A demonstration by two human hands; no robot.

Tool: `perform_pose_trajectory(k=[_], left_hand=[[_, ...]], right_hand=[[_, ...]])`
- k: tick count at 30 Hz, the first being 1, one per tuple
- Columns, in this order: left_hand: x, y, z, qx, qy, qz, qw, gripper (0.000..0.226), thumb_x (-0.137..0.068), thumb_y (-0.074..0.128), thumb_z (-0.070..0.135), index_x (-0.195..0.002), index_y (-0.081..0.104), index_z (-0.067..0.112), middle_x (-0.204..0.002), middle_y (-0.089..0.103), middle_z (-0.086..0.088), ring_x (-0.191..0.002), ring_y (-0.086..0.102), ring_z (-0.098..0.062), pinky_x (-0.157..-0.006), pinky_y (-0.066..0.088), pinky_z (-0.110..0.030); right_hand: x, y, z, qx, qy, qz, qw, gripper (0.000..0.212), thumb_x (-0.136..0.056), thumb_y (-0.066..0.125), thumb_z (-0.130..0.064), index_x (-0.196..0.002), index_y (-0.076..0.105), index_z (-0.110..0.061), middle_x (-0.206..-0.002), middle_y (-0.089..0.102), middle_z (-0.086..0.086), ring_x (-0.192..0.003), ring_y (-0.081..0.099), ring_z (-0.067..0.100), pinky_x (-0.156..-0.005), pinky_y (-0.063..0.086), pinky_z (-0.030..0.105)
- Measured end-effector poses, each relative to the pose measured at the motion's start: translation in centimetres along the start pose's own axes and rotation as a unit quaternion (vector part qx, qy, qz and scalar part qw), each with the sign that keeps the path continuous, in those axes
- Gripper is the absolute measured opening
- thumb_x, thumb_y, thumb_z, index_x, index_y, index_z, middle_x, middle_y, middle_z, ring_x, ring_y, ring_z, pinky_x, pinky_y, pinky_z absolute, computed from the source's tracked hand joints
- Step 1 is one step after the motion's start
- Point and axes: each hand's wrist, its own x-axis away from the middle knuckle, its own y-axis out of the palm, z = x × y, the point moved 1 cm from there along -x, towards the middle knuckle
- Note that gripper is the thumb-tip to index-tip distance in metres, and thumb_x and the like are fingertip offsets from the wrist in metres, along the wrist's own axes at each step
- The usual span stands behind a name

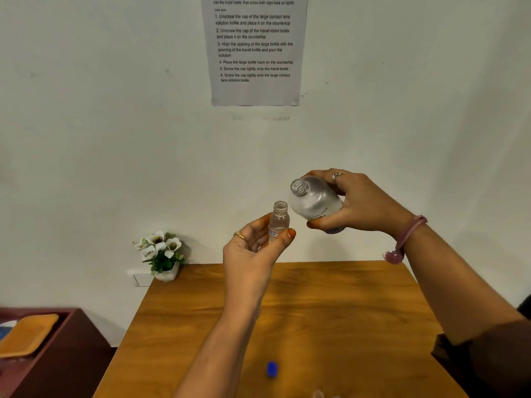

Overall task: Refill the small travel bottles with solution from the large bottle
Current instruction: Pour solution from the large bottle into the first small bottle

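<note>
Holding both bottles up in front of the wall, well above the worktop [287, 311], the person looks about to pour. The left hand [253, 248] pinches the small bottle [278, 222] upright between thumb and fingers [290, 234], neck open. The right hand [362, 205] wraps its fingers around the large bottle [313, 201], tilted on its side, its open mouth just above and beside the small bottle's neck, not yet over it. Both mouths are narrow, so I'd judge that a tilt begun before they line up would send solution down the small bottle and onto the worktop. A fast tip could overfill it. The light pinch may let it slip once wet. A blue cap [271, 369] lies on the worktop far below the small bottle.
</note>
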Motion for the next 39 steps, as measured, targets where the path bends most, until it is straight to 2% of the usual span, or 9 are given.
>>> perform_pose_trajectory(k=[2, 8, 12, 16, 20, 28, 31, 36, 39], left_hand=[[0.3, -0.9, -0.9, -0.004, -0.009, -0.002, 1.000, 0.042, -0.069, 0.081, 0.008, -0.108, 0.068, 0.013, -0.098, 0.075, 0.000, -0.094, 0.071, -0.009, -0.082, 0.056, -0.023], [1.7, -4.3, -4.6, -0.019, -0.055, -0.010, 0.998, 0.044, -0.067, 0.081, 0.003, -0.106, 0.065, 0.014, -0.099, 0.074, -0.001, -0.092, 0.071, -0.009, -0.074, 0.056, -0.018], [2.6, -6.7, -7.2, -0.045, -0.081, -0.017, 0.996, 0.042, -0.067, 0.079, 0.000, -0.103, 0.062, 0.013, -0.098, 0.074, -0.004, -0.090, 0.071, -0.011, -0.075, 0.057, -0.022], [3.6, -8.9, -10.2, -0.086, -0.111, -0.027, 0.990, 0.040, -0.068, 0.080, 0.003, -0.099, 0.060, 0.019, -0.080, 0.073, 0.007, -0.080, 0.070, -0.004, -0.076, 0.056, -0.025], [5.1, -11.1, -13.9, -0.116, -0.159, -0.025, 0.980, 0.040, -0.068, 0.081, 0.004, -0.095, 0.059, 0.024, -0.095, 0.074, 0.001, -0.093, 0.070, -0.013, -0.084, 0.056, -0.036], [7.4, -13.7, -19.9, -0.224, -0.231, -0.090, 0.942, 0.037, -0.071, 0.081, 0.017, -0.095, 0.058, 0.035, -0.099, 0.066, 0.019, -0.100, 0.060, 0.005, -0.090, 0.047, -0.021], [8.1, -14.1, -21.9, -0.246, -0.242, -0.106, 0.933, 0.037, -0.069, 0.083, 0.020, -0.100, 0.063, 0.026, -0.099, 0.067, 0.015, -0.101, 0.059, 0.003, -0.086, 0.044, -0.015], [9.3, -14.6, -24.2, -0.277, -0.275, -0.128, 0.912, 0.036, -0.069, 0.083, 0.021, -0.097, 0.062, 0.031, -0.098, 0.069, 0.014, -0.096, 0.063, 0.003, -0.080, 0.047, -0.014], [10.0, -14.8, -25.2, -0.308, -0.285, -0.147, 0.896, 0.036, -0.072, 0.081, 0.020, -0.095, 0.059, 0.037, -0.099, 0.067, 0.016, -0.099, 0.061, -0.001, -0.089, 0.049, -0.022]], right_hand=[[0.5, 1.5, 0.7, -0.042, 0.026, 0.000, 0.999, 0.070, -0.061, 0.087, -0.024, -0.120, 0.051, -0.036, -0.114, 0.060, -0.014, -0.105, 0.059, 0.009, -0.077, 0.050, 0.010], [2.2, 7.3, 3.9, -0.142, 0.122, 0.001, 0.982, 0.078, -0.061, 0.086, -0.025, -0.129, 0.050, -0.027, -0.120, 0.062, -0.007, -0.109, 0.060, 0.016, -0.091, 0.054, 0.032], [3.2, 10.9, 5.4, -0.194, 0.172, -0.001, 0.966, 0.078, -0.062, 0.086, -0.017, -0.129, 0.046, -0.026, -0.123, 0.060, -0.003, -0.113, 0.059, 0.019, -0.092, 0.053, 0.032], [4.3, 14.0, 6.4, -0.188, 0.191, -0.001, 0.963, 0.080, -0.060, 0.087, -0.023, -0.130, 0.046, -0.021, -0.125, 0.060, 0.000, -0.113, 0.059, 0.020, -0.093, 0.053, 0.036], [5.6, 17.1, 7.3, -0.185, 0.217, -0.014, 0.958, 0.087, -0.054, 0.086, -0.037, -0.130, 0.047, -0.021, -0.123, 0.060, -0.001, -0.112, 0.059, 0.020, -0.093, 0.053, 0.038], [7.6, 20.2, 8.4, -0.168, 0.249, 0.000, 0.954, 0.083, -0.059, 0.087, -0.030, -0.130, 0.045, -0.020, -0.125, 0.058, -0.001, -0.114, 0.056, 0.018, -0.094, 0.052, 0.034], [8.3, 20.6, 8.8, -0.176, 0.261, 0.012, 0.949, 0.083, -0.059, 0.087, -0.027, -0.130, 0.045, -0.020, -0.124, 0.058, -0.001, -0.113, 0.057, 0.017, -0.094, 0.052, 0.034], [9.5, 20.7, 9.5, -0.175, 0.274, 0.038, 0.945, 0.091, -0.059, 0.087, -0.028, -0.136, 0.041, -0.012, -0.127, 0.056, 0.002, -0.117, 0.055, 0.018, -0.095, 0.051, 0.031], [10.0, 20.7, 10.0, -0.184, 0.284, 0.053, 0.940, 0.092, -0.059, 0.087, -0.023, -0.136, 0.040, -0.009, -0.128, 0.056, 0.004, -0.117, 0.055, 0.018, -0.096, 0.051, 0.031]])
